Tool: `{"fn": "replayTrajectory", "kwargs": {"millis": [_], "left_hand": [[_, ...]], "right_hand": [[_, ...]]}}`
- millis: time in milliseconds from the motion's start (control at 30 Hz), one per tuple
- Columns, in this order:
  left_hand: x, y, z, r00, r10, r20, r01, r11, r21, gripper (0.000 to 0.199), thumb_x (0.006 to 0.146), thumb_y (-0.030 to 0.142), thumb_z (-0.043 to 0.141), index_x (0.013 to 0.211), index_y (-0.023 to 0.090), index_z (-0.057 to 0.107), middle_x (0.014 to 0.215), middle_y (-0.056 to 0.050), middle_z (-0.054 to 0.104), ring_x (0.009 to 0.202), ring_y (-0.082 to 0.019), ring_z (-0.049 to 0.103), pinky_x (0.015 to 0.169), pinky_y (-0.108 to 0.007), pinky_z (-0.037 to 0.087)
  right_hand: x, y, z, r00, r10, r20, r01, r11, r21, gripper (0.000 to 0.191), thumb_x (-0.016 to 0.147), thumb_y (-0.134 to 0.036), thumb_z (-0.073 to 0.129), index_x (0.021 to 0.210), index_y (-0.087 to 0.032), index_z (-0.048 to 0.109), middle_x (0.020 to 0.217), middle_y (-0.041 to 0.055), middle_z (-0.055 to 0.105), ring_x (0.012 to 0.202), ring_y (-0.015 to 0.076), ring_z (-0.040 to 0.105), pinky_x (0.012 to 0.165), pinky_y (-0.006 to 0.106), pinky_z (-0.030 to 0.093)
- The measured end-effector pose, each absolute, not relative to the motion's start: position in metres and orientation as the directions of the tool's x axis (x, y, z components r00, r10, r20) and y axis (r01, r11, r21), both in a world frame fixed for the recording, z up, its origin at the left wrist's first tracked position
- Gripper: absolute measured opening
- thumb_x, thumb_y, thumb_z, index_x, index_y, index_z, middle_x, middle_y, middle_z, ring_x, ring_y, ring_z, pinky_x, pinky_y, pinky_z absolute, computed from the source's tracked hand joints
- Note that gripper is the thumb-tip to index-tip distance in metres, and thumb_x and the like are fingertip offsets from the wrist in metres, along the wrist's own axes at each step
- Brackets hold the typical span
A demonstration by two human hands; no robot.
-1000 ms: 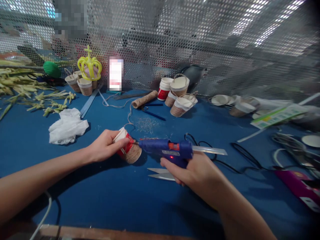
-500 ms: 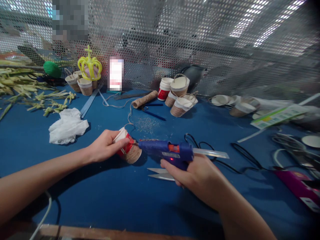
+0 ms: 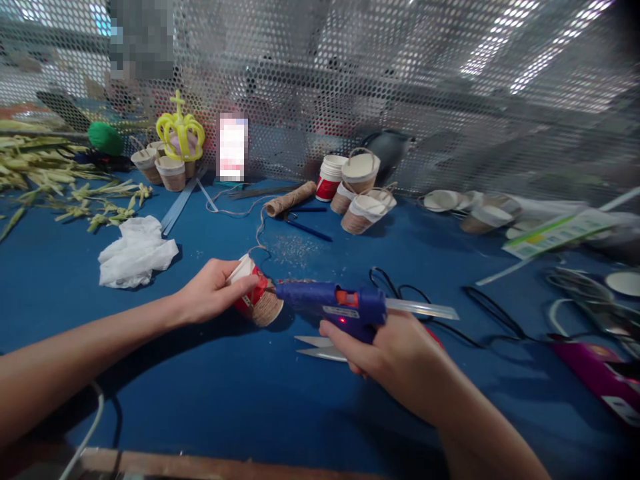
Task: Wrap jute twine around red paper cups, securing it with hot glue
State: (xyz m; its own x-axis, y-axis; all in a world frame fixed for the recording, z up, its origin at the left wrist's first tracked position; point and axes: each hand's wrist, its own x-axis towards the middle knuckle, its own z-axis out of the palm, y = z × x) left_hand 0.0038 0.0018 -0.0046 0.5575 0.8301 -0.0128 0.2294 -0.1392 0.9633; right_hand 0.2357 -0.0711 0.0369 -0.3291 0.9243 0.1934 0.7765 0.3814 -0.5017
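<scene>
Tilted in my left hand (image 3: 217, 290) is a red and white paper cup (image 3: 245, 270), its lower part wound with brown twine (image 3: 267, 307). My right hand (image 3: 385, 350) grips a blue glue gun (image 3: 333, 303), a clear glue stick (image 3: 425, 309) jutting from its back. The nozzle points left and meets the cup's side just above the wound twine; whether it touches cannot be made out. From the cup the twine runs back to a twine roll (image 3: 291, 199). Scissors (image 3: 320, 349) lie beneath my right hand, their handles mostly hidden.
Twine-wrapped cups (image 3: 363, 212) and stacked paper cups (image 3: 331, 178) stand at the back. A crumpled white cloth (image 3: 137, 252) lies left, near dried husks (image 3: 95, 203) and a yellow crown (image 3: 180, 130). Black cable (image 3: 455, 327) trails right toward a purple box (image 3: 595, 373). Perforated metal (image 3: 295, 87) closes the far side.
Almost nothing differs. My right hand and the glue gun have shifted very slightly left, while the cup stays in my left hand.
</scene>
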Motion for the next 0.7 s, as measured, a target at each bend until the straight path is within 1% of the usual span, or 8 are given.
{"fn": "replayTrajectory", "kwargs": {"millis": [67,133,200,300,400,467,600,700], "left_hand": [[0.004,0.001,-0.004,0.558,0.830,-0.021,0.220,-0.123,0.968,0.031,0.080,0.038,0.046,0.082,0.011,0.062,0.075,-0.003,0.065,0.062,-0.011,0.054,0.055,-0.019,0.042],[0.004,0.001,-0.003,0.549,0.835,-0.038,0.219,-0.100,0.971,0.032,0.080,0.039,0.046,0.084,0.011,0.062,0.075,-0.004,0.065,0.062,-0.011,0.055,0.056,-0.020,0.043],[0.004,0.000,-0.003,0.543,0.838,-0.049,0.209,-0.078,0.975,0.034,0.079,0.040,0.047,0.086,0.010,0.062,0.078,-0.005,0.065,0.065,-0.012,0.057,0.059,-0.022,0.045],[0.005,0.000,-0.003,0.542,0.839,-0.054,0.193,-0.062,0.979,0.035,0.079,0.041,0.046,0.086,0.011,0.062,0.080,-0.006,0.066,0.067,-0.013,0.058,0.062,-0.023,0.046],[0.005,-0.001,-0.002,0.533,0.844,-0.057,0.201,-0.061,0.978,0.034,0.079,0.040,0.046,0.082,0.011,0.062,0.077,-0.004,0.066,0.064,-0.012,0.057,0.059,-0.022,0.046],[0.006,-0.001,-0.002,0.526,0.848,-0.065,0.210,-0.056,0.976,0.033,0.079,0.040,0.045,0.081,0.011,0.061,0.075,-0.004,0.065,0.063,-0.012,0.057,0.058,-0.022,0.046],[0.006,-0.001,-0.002,0.526,0.848,-0.059,0.209,-0.062,0.976,0.033,0.079,0.039,0.045,0.079,0.011,0.061,0.073,-0.004,0.065,0.062,-0.011,0.056,0.058,-0.022,0.045],[0.006,0.000,-0.002,0.525,0.850,-0.042,0.210,-0.081,0.974,0.033,0.078,0.040,0.047,0.081,0.011,0.062,0.073,-0.003,0.064,0.061,-0.011,0.054,0.056,-0.021,0.044]], "right_hand": [[0.235,-0.073,0.037,-0.454,0.850,0.268,0.808,0.519,-0.277,0.033,0.067,-0.012,0.040,0.075,-0.023,0.070,0.041,0.0018,0.048,0.040,0.0142,0.041,0.044,0.028,0.029],[0.232,-0.075,0.036,-0.501,0.823,0.268,0.820,0.551,-0.158,0.033,0.071,-0.012,0.038,0.077,-0.022,0.069,0.039,0.0009,0.046,0.040,0.0141,0.041,0.044,0.028,0.029],[0.228,-0.075,0.038,-0.459,0.860,0.225,0.846,0.500,-0.186,0.026,0.074,-0.018,0.042,0.076,-0.022,0.068,0.040,0.0002,0.045,0.043,0.0144,0.044,0.044,0.026,0.031],[0.220,-0.075,0.043,-0.364,0.916,0.171,0.874,0.399,-0.279,0.021,0.075,-0.027,0.046,0.068,-0.021,0.064,0.047,0.0011,0.050,0.051,0.0159,0.050,0.047,0.026,0.036],[0.213,-0.076,0.048,-0.336,0.928,0.159,0.843,0.372,-0.389,0.019,0.074,-0.028,0.046,0.064,-0.022,0.061,0.053,0.0013,0.054,0.057,0.0161,0.053,0.051,0.026,0.039],[0.211,-0.076,0.051,-0.349,0.924,0.154,0.818,0.381,-0.430,0.018,0.074,-0.026,0.046,0.066,-0.023,0.062,0.055,0.0016,0.055,0.060,0.0163,0.054,0.052,0.025,0.040],[0.214,-0.077,0.050,-0.371,0.911,0.182,0.830,0.413,-0.375,0.022,0.076,-0.026,0.043,0.068,-0.021,0.063,0.060,0.0028,0.058,0.058,0.0152,0.054,0.050,0.025,0.040],[0.223,-0.076,0.042,-0.384,0.901,0.203,0.861,0.429,-0.275,0.021,0.074,-0.024,0.045,0.071,-0.021,0.065,0.049,0.0018,0.053,0.052,0.0155,0.052,0.046,0.025,0.036]]}}
